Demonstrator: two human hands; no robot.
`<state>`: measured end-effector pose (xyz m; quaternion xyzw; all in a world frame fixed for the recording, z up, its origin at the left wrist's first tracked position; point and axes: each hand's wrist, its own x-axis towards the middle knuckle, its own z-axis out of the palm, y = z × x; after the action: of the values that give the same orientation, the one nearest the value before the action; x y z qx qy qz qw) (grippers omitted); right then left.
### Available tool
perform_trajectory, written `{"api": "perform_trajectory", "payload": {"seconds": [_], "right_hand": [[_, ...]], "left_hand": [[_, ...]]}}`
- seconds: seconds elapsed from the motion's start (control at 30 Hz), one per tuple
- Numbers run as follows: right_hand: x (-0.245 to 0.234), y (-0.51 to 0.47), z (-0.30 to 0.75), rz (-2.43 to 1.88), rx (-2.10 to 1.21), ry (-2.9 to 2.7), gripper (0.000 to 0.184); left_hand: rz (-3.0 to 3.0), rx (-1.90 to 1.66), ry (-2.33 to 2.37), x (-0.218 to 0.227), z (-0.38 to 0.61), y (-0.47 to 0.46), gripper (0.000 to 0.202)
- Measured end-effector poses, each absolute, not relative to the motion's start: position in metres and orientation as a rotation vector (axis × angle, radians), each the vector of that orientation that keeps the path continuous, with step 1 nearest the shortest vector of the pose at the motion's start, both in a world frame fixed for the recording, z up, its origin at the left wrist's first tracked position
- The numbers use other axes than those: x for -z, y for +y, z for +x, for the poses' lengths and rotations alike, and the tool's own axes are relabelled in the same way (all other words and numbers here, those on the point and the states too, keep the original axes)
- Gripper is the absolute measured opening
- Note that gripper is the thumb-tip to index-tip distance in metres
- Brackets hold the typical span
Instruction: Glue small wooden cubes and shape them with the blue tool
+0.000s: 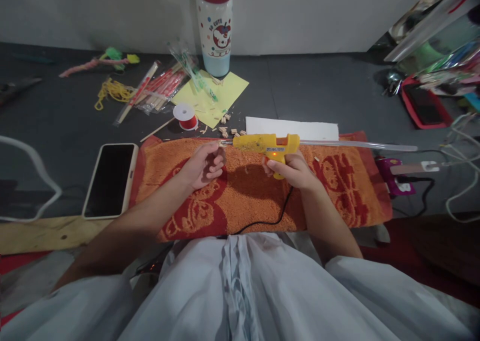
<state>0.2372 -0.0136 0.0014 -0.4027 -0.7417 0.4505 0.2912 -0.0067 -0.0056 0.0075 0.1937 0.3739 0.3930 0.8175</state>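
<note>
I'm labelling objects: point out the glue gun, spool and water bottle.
Glue gun [267,143]: head view, on yellow body.
Spool [187,123]: head view, on red winding.
Water bottle [215,30]: head view, on printed side.

On my feed I am seeing a dark table [315,86], where an orange towel [249,201] is lying along the near edge and a phone [111,181] is resting left beside it. Small wooden pieces [223,131] are lying behind the towel, near a spool of red thread [187,123]. A bottle [215,36] is standing at the back, and a red-edged device [426,103] is lying off right
</note>
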Motion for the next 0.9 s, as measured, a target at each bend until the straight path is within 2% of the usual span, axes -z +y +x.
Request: {"api": "perform_trajectory", "payload": {"seconds": [0.9], "right_hand": [[-0.0004, -0.0145, 0.2388, -1.099, -1.226, -1.911, 0.040]], "left_hand": [[0.426, -0.848, 0.784, -0.0074, -0.0068, -0.0061, 0.013]]}}
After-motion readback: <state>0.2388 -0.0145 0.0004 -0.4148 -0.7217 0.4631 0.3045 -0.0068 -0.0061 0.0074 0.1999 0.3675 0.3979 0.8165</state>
